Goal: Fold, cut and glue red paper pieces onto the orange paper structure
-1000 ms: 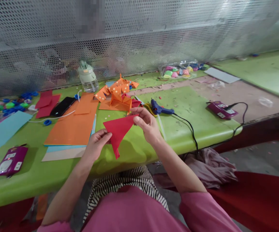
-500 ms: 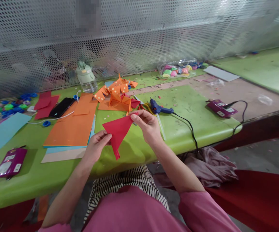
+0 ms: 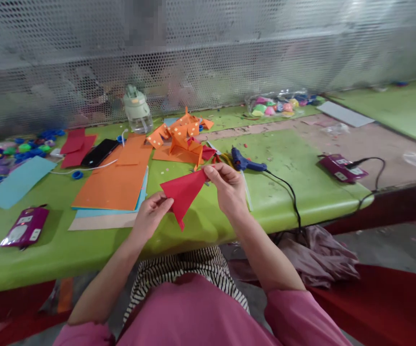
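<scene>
A folded piece of red paper [image 3: 183, 194], roughly triangular, is stretched between my two hands above the table's front edge. My left hand [image 3: 152, 215] pinches its left side, thumb on top. At the upper right corner, my right hand [image 3: 227, 186] grips the paper between thumb and fingers. Just beyond lie orange folded paper pieces [image 3: 184, 139], some with pale square spots, and a bit of red paper among them. A blue glue gun [image 3: 247, 161] with a black cord rests to the right of my right hand.
Orange sheets [image 3: 112, 185] lie over blue and beige ones at left. A black phone [image 3: 100, 153], a bottle [image 3: 137, 111], plastic caps [image 3: 23, 151] and a purple power strip [image 3: 25, 227] stand around them. Another purple power strip [image 3: 341, 168] sits at right, behind it a bag of coloured pieces [image 3: 282, 105].
The view has shifted slightly, so the table things appear further right. The red paper has tilted a little, and its lower tip looks narrower. Both hands keep their grip on it.
</scene>
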`<state>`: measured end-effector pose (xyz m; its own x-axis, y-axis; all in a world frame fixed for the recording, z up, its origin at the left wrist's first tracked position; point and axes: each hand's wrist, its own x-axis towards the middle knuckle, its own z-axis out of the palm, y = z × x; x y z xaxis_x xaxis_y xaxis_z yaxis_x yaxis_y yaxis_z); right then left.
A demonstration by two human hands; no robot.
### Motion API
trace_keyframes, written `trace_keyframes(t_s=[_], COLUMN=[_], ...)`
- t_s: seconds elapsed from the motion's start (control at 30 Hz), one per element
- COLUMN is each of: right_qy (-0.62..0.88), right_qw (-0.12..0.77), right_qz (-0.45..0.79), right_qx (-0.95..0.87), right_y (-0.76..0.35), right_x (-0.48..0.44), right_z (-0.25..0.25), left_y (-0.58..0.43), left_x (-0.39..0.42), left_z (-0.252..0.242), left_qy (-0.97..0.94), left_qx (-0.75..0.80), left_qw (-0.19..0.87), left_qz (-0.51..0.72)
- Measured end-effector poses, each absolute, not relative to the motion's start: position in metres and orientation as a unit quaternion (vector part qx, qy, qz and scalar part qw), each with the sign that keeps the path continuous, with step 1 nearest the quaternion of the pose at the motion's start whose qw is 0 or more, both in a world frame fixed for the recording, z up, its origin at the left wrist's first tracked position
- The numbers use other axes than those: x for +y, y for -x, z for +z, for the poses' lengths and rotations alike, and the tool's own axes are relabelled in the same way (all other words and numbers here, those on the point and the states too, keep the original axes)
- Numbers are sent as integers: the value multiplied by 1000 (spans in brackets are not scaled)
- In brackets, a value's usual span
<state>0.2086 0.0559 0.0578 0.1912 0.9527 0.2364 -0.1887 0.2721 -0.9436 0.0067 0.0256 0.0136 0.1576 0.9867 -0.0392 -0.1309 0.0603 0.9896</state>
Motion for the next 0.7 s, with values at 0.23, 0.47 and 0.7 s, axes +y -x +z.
trace_keyframes(t_s=[0.23,0.47,0.7], right_qy=[419,413,435], right_qw=[651,660,639], right_qz=[427,443,439], right_qx=[-468,-444,-458], right_y=[-206,-201,-198], right_x=[61,55,52], right_z=[48,47,52], left_y=[-11,-11,-1], left_x=[36,40,44], left_z=[44,44,52], left_qy=[-465,-475,-547], left_qx=[446,458,466], left_qw=[557,531,544], left_qz=[524,532,432])
